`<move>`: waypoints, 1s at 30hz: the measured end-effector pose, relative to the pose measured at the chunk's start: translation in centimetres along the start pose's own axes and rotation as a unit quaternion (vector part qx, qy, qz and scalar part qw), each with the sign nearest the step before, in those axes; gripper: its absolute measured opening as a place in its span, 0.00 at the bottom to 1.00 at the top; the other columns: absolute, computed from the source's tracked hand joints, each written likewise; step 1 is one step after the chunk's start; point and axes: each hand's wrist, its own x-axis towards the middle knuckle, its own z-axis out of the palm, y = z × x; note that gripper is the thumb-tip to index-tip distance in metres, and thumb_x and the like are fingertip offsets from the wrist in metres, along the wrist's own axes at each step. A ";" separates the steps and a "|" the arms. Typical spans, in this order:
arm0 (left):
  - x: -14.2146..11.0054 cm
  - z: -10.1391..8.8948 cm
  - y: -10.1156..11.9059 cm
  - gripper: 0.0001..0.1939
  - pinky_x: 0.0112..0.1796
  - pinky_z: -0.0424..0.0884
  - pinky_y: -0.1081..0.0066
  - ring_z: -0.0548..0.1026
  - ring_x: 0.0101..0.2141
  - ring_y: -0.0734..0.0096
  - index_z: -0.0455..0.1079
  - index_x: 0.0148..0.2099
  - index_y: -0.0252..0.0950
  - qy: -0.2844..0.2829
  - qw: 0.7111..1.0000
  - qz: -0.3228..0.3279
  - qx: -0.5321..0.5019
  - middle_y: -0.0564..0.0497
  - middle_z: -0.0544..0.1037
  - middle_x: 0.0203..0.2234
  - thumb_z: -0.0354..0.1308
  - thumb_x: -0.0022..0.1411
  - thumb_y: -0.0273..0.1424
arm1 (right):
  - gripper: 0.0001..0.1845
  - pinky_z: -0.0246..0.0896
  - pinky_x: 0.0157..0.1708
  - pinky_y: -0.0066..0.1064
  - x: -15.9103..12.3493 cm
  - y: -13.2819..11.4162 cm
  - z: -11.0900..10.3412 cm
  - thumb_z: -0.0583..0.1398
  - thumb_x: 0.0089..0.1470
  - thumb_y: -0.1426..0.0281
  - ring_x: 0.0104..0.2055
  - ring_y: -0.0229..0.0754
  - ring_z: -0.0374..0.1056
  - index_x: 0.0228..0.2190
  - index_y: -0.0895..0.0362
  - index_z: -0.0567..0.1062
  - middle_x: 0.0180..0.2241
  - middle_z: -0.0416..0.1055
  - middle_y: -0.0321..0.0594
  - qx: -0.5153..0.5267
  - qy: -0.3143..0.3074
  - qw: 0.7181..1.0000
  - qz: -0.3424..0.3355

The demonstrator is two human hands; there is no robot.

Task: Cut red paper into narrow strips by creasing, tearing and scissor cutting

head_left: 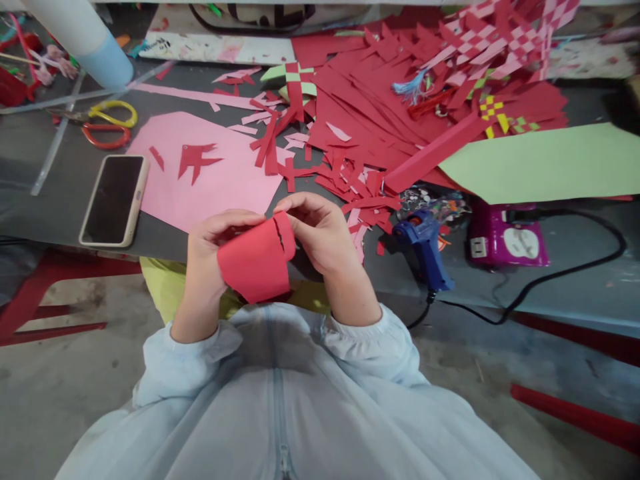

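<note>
I hold a curved piece of red paper (255, 263) in front of my chest, just off the near edge of the dark table (65, 200). My left hand (210, 253) grips its left side with fingers curled over the top edge. My right hand (320, 233) pinches the top right corner, where a slit or tear runs down from the paper's top edge. Both hands are closed on the paper.
A phone (114, 199) lies at the left beside a pink sheet (220, 173). Scissors (103, 123) rest further back. A heap of red paper strips (380, 113) and woven pieces fills the middle. A blue glue gun (425, 247), a purple box (505, 240) and a green sheet (545, 163) sit right.
</note>
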 end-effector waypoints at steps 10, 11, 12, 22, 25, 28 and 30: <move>0.7 -3.7 0.3 0.10 0.39 0.79 0.67 0.81 0.39 0.63 0.82 0.34 0.43 0.028 0.999 -0.036 0.013 0.49 0.84 0.35 0.61 0.52 0.25 | 0.08 0.65 0.32 0.33 -0.5 -0.6 -0.1 0.71 0.45 0.60 0.30 0.38 0.65 0.27 0.49 0.82 0.28 0.73 0.35 -0.111 0.027 0.991 -0.065; 0.8 -3.8 0.3 0.10 0.38 0.79 0.69 0.81 0.38 0.65 0.82 0.34 0.41 0.035 0.999 -0.040 0.004 0.49 0.84 0.35 0.60 0.53 0.25 | 0.07 0.67 0.34 0.34 -0.6 -0.7 0.0 0.71 0.45 0.61 0.31 0.38 0.67 0.27 0.49 0.82 0.29 0.75 0.35 -0.107 0.025 0.992 -0.065; 0.8 -3.9 0.3 0.10 0.38 0.78 0.72 0.81 0.37 0.67 0.82 0.34 0.39 0.043 0.998 -0.044 -0.005 0.48 0.84 0.34 0.60 0.54 0.26 | 0.06 0.68 0.35 0.34 -0.7 -0.8 0.1 0.71 0.45 0.62 0.32 0.39 0.69 0.27 0.49 0.82 0.29 0.76 0.35 -0.106 0.021 0.992 -0.066; 0.9 -3.1 0.4 0.11 0.25 0.71 0.78 0.72 0.22 0.79 0.80 0.36 0.38 0.034 0.996 -0.053 -0.062 0.52 0.80 0.26 0.67 0.56 0.40 | 0.05 0.69 0.31 0.29 -1.8 -1.9 -0.1 0.66 0.52 0.70 0.29 0.35 0.71 0.28 0.49 0.84 0.29 0.79 0.34 -0.122 0.013 0.989 -0.085; 0.8 -3.0 0.4 0.17 0.22 0.69 0.78 0.73 0.22 0.77 0.80 0.35 0.37 0.031 0.997 -0.051 -0.055 0.50 0.80 0.25 0.67 0.56 0.47 | 0.02 0.71 0.33 0.29 -2.1 -2.3 0.2 0.69 0.48 0.72 0.31 0.36 0.73 0.27 0.51 0.82 0.29 0.79 0.35 -0.144 0.016 0.986 -0.077; 0.5 -2.9 0.6 0.23 0.27 0.73 0.74 0.78 0.29 0.69 0.79 0.37 0.37 0.002 0.999 -0.028 -0.035 0.48 0.80 0.28 0.65 0.55 0.53 | 0.04 0.71 0.33 0.29 -2.4 -2.5 0.4 0.68 0.48 0.72 0.32 0.36 0.73 0.28 0.53 0.79 0.30 0.78 0.35 -0.187 0.025 0.980 -0.070; 0.2 -2.7 0.9 0.22 0.32 0.76 0.71 0.80 0.34 0.64 0.80 0.39 0.37 -0.017 1.000 -0.013 -0.009 0.47 0.81 0.31 0.66 0.56 0.52 | 0.06 0.70 0.32 0.27 -2.6 -2.6 0.5 0.68 0.48 0.73 0.32 0.35 0.72 0.31 0.53 0.77 0.30 0.76 0.33 -0.212 0.028 0.974 -0.076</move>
